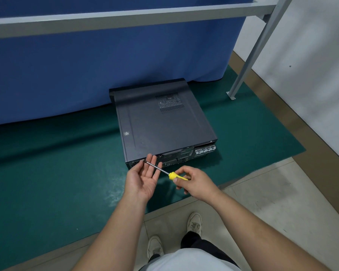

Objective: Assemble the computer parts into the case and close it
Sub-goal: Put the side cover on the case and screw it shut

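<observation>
— Nearest, what's in the hands?
— Right hand (192, 181) grips the screwdriver (165, 171); its shaft runs far-left, tip with a screw (144, 161) over the flat left hand (145, 179).
— And the case (162, 122)?
— Just beyond, lid on, rear panel facing us, left hand nearer.

A single wide-angle head camera looks steeply down and forward from standing height, over the person's own forearms and shoes. It faces the far edge of the dark green floor mat (47, 173), where a blue cloth curtain (86, 65) hangs; lines bow near the frame's edges.
</observation>
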